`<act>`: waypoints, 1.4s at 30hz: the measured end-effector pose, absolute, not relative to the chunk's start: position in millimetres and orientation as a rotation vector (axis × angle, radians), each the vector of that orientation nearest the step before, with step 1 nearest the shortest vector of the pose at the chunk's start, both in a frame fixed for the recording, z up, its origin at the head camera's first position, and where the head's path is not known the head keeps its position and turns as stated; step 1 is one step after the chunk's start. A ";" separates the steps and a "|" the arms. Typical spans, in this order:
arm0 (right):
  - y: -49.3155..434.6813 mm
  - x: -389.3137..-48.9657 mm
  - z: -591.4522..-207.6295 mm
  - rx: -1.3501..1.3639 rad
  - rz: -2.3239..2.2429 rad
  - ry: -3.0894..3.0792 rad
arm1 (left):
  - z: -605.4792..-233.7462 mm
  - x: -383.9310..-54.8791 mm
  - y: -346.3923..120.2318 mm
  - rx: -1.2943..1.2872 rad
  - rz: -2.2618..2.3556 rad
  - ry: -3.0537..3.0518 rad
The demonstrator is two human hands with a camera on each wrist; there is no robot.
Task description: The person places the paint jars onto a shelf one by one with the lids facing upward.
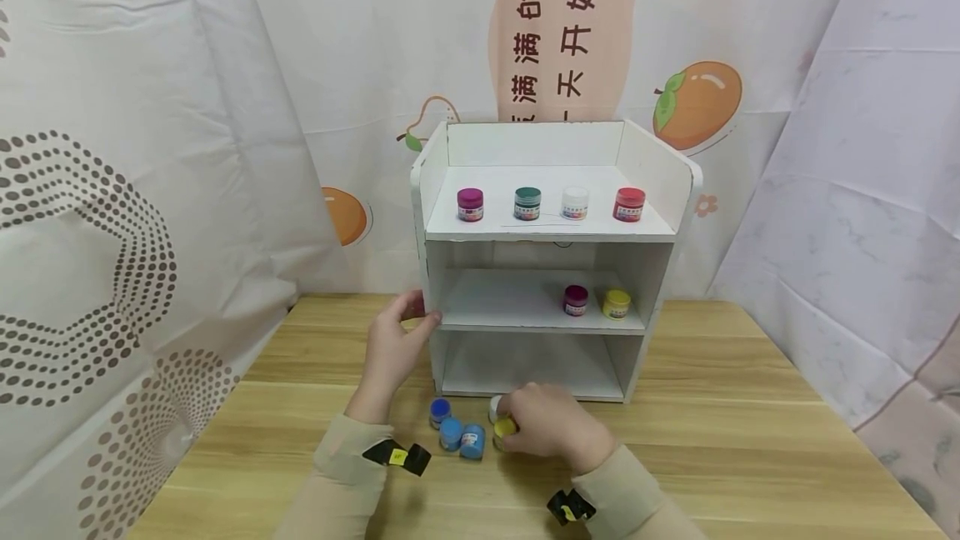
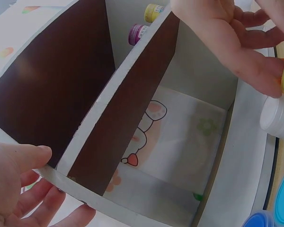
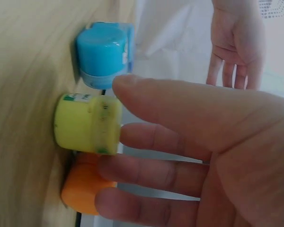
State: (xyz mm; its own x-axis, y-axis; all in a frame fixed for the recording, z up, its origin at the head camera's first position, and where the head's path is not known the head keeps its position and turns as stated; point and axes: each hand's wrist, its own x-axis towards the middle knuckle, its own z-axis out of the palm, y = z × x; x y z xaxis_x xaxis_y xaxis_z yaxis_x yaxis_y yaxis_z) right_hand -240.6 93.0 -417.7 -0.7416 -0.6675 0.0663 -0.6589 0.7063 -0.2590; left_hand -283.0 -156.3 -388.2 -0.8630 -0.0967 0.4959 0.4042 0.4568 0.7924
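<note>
My left hand grips the front left edge of a white shelf unit, thumb in front and fingers round its outer side. On the table before the unit, my right hand pinches a yellow paint jar by its lid, thumb on one side and fingers on the other. The jar stands upright. Beside it, an orange jar lies partly behind my fingers, and a white jar is close by. To the left are a dark blue jar and two light blue jars.
On the top shelf stand a magenta jar, a dark green jar, a white-lidded jar and a red jar. The middle shelf holds a purple jar and a yellow-lidded jar. A printed curtain hangs behind.
</note>
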 end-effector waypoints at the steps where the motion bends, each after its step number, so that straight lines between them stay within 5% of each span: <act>1: 92.1 -241.0 -419.3 -1.119 -0.404 2.878 | -388.2 -283.2 -156.1 -0.256 -1.401 -2.232; 42: 95.7 -246.3 -417.6 -1.317 -0.527 2.641 | -388.5 -282.7 -156.1 -0.261 -1.401 -2.224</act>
State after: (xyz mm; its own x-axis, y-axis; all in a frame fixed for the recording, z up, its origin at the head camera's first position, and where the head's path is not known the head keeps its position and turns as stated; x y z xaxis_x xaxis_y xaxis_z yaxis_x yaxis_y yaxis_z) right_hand -246.3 95.7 -417.6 -0.6057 -0.7952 0.0278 -0.7449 0.5544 -0.3712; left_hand -282.7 -156.1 -388.5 -0.8592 -0.0977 0.5022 0.4107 0.4537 0.7909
